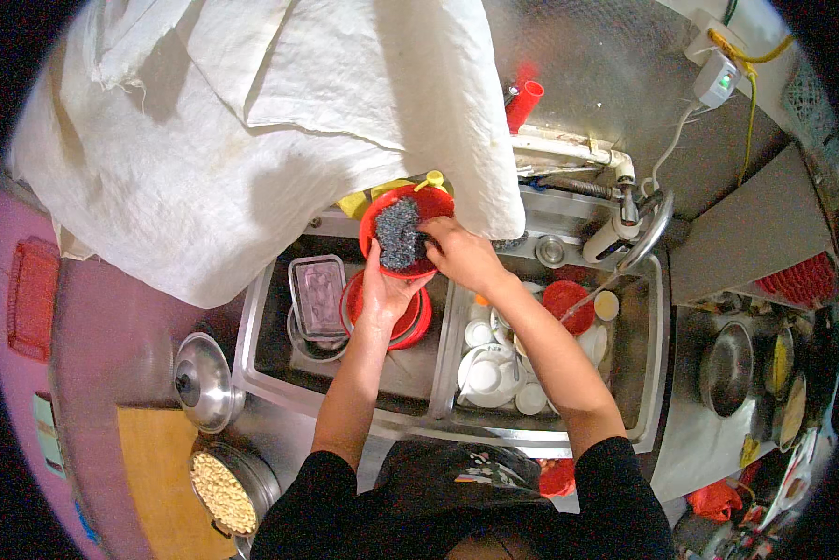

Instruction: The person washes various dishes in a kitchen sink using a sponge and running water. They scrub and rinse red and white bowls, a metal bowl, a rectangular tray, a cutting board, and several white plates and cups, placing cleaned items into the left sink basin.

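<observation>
My left hand [384, 290] holds a red bowl [437, 201] from below, over the left basin of a double steel sink [442, 357]. Inside the bowl lies a grey metal scouring pad [398, 234], and my right hand [458, 252] grips its right side with bent fingers. Beneath the bowl, more red bowls [419, 329] stand in the left basin beside a clear rectangular container [318, 297]. Water runs from the curved faucet [650, 238] into the right basin, onto a red bowl [568, 308] among white dishes [484, 376].
A white cloth [307, 161] hangs over the sink's back left. Left of the sink are a metal lid [203, 381] and a pot of pale pieces [223, 493]. A metal pan [729, 369] stands at right. A white plug adapter [716, 79] hangs by the wall.
</observation>
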`<state>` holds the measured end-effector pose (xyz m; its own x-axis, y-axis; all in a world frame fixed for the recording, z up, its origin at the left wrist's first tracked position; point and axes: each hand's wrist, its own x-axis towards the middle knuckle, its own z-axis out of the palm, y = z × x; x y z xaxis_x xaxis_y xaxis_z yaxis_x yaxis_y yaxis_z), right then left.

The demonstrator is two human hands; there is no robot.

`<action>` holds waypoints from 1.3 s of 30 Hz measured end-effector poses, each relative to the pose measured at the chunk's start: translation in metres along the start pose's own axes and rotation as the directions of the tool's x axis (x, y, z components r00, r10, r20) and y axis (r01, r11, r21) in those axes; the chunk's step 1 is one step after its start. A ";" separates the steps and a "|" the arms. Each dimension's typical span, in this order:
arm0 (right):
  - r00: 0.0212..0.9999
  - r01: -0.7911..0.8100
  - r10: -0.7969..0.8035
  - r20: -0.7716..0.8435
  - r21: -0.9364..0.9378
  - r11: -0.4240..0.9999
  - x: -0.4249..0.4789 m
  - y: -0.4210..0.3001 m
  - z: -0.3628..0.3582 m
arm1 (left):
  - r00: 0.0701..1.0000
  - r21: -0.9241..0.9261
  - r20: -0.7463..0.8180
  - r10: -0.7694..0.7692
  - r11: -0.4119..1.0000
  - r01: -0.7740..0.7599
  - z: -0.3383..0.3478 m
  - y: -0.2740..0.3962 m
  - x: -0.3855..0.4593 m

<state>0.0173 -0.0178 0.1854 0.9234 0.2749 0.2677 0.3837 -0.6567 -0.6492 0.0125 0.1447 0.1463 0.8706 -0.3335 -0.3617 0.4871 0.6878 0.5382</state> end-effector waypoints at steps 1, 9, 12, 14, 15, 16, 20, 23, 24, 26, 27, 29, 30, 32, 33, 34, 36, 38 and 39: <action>0.999 0.034 -0.034 -0.035 -0.002 0.999 0.001 -0.006 0.003 | 0.999 0.021 -0.047 0.027 0.999 -0.026 0.002 0.005 -0.005; 0.967 0.254 -0.253 0.022 -0.079 0.964 -0.039 -0.010 0.028 | 0.997 0.050 0.062 -0.051 0.998 0.048 0.001 -0.030 -0.054; 0.985 0.004 0.017 0.171 -0.121 0.993 -0.073 -0.005 0.039 | 0.988 0.074 0.025 -0.152 0.986 0.150 -0.028 -0.064 -0.049; 0.956 -0.188 0.216 0.200 -0.149 0.971 -0.105 0.003 0.042 | 0.977 0.107 0.077 -0.197 0.976 0.188 -0.041 -0.084 -0.044; 0.960 -0.224 0.249 0.131 -0.180 0.958 -0.120 0.017 0.042 | 0.969 0.122 0.111 -0.222 0.970 0.209 -0.041 -0.096 -0.043; 0.960 -0.255 0.272 0.060 -0.206 0.945 -0.134 0.031 0.044 | 0.953 0.080 0.101 -0.284 0.958 0.277 -0.036 -0.108 -0.047; 0.954 -0.201 0.163 -0.250 -0.135 0.970 -0.158 0.061 0.046 | 0.892 0.274 0.087 -0.443 0.872 0.407 -0.022 -0.157 -0.051; 0.991 -0.131 0.135 0.015 0.386 0.913 -0.184 0.065 0.047 | 0.917 0.314 0.038 -0.397 0.876 0.366 -0.019 -0.165 -0.029; 0.974 -0.204 0.154 0.164 0.355 0.912 -0.189 0.064 0.039 | 0.868 0.261 0.132 -0.479 0.861 0.436 -0.051 -0.165 -0.007; 0.938 -0.286 0.247 0.241 0.139 0.948 -0.214 0.090 0.031 | 0.869 0.352 0.163 -0.467 0.850 0.391 -0.032 -0.168 -0.010; 0.945 -0.276 0.279 0.173 -0.038 0.960 -0.218 0.098 0.026 | 0.864 0.376 0.141 -0.484 0.833 0.405 -0.027 -0.170 -0.011; 0.961 -0.277 0.274 -0.049 -0.060 0.959 -0.228 0.105 0.026 | 0.863 0.360 0.130 -0.489 0.834 0.418 -0.027 -0.191 -0.011; 0.961 -0.247 0.245 -0.131 -0.001 0.969 -0.229 0.108 0.040 | 0.860 0.354 0.140 -0.490 0.836 0.419 -0.023 -0.206 -0.006; 0.947 -0.237 0.289 -0.141 0.302 0.923 -0.222 0.086 0.052 | 0.884 0.357 -0.031 -0.466 0.821 0.445 -0.033 -0.219 0.010; 0.960 -0.245 0.271 -0.070 0.257 0.935 -0.225 0.082 0.046 | 0.887 0.380 -0.042 -0.460 0.814 0.440 -0.039 -0.219 0.020; 0.966 -0.253 0.260 -0.004 0.213 0.944 -0.233 0.081 0.039 | 0.829 0.337 -0.055 -0.557 0.771 0.540 -0.011 -0.199 0.011; 0.976 -0.163 0.195 0.100 -0.261 0.951 -0.269 0.106 0.028 | 0.798 0.590 0.027 -0.602 0.654 0.474 -0.021 -0.201 0.039; 0.970 -0.219 0.242 0.014 -0.379 0.899 -0.296 0.142 0.033 | 0.808 0.751 -0.087 -0.583 0.494 0.437 0.026 -0.193 0.025; 0.941 -0.316 0.338 0.008 -0.336 0.887 -0.290 0.140 0.034 | 0.843 0.677 -0.067 -0.533 0.597 0.431 0.013 -0.205 0.027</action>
<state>-0.1970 -0.1659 -0.0071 0.9988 0.0423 0.0263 0.0495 -0.9057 -0.4211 -0.0625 -0.0136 0.0359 0.4696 -0.6051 -0.6429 0.7129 -0.1697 0.6805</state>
